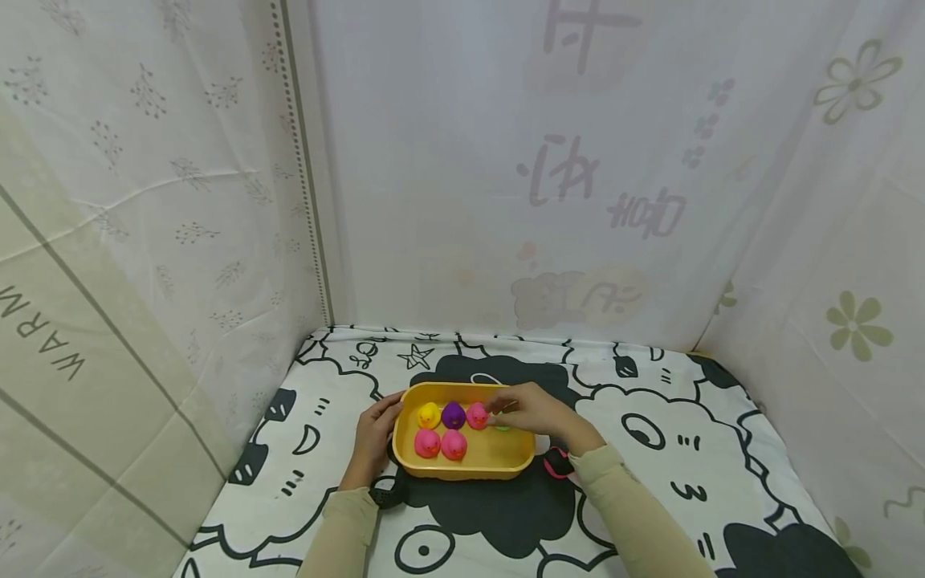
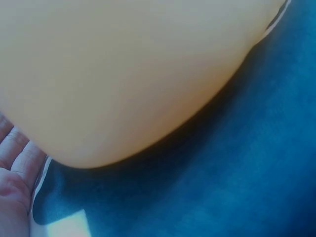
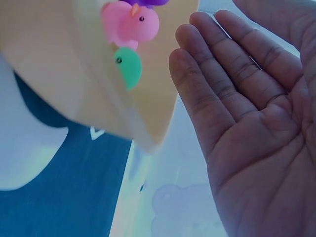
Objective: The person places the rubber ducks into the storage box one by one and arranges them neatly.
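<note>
A yellow plastic tub (image 1: 462, 472) stands on the patterned cloth with small rubber ducks inside. Its back row holds a yellow duck (image 1: 429, 415), a purple duck (image 1: 453, 415) and a pink duck (image 1: 476, 415); two more pink ducks (image 1: 454, 445) sit in front. At the tub's right end, a green duck (image 3: 131, 68) shows in the right wrist view, mostly covered by my hand in the head view. My left hand (image 1: 375, 433) rests its fingers against the tub's left end. Over the right end hovers my right hand (image 1: 533, 408), its fingers extended with nothing between them.
The white cloth (image 1: 325, 449) with black cartoon drawings spreads under the tub. Pale printed curtains (image 1: 462, 201) hang at the back and both sides. A black band (image 1: 388, 493) is by the left wrist, and a pink-and-black one (image 1: 558, 463) by the right.
</note>
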`<state>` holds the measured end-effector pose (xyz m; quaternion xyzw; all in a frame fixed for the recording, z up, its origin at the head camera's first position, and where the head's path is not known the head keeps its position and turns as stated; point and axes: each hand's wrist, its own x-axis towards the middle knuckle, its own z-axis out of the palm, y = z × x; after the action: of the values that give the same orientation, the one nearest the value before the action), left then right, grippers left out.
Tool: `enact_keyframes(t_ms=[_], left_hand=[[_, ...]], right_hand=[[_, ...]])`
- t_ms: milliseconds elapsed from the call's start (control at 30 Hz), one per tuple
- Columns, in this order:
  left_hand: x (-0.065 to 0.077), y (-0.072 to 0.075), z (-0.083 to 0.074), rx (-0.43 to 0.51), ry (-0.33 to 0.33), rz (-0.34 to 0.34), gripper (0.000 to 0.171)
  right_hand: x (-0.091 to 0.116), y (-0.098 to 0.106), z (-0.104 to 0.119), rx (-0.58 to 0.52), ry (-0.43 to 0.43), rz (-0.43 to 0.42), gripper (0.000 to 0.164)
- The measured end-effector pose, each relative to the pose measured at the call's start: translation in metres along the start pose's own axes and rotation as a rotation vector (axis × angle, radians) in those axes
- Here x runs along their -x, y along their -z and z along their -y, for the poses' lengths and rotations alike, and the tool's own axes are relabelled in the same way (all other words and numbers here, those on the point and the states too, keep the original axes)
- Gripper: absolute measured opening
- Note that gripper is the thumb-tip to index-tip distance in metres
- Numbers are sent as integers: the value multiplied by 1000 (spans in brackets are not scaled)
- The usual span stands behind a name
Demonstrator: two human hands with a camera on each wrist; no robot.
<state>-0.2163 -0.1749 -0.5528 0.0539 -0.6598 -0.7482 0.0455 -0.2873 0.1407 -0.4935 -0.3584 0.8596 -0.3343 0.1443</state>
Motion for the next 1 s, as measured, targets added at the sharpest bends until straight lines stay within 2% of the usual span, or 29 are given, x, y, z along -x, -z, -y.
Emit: enact_keyframes(t_ms=[333,500,667,867,1000], left_hand=[[0,0,0,5,-1,6,37],[0,0,1,24,9,3,36],[-1,1,1,2,-2,-1,36],[-2,1,2,15,-3,3,36],[-1,2,3,29,3,14,36]], right_hand=[[22,12,-12,-71,-18,-97,34],[32,15,-21,-94,-63,-140,38],[46,18,-31,-130,-81,-221,41],[72,12,-42,-206,-126,-285,34],[88,3,-53,-198,-171,-291,30]])
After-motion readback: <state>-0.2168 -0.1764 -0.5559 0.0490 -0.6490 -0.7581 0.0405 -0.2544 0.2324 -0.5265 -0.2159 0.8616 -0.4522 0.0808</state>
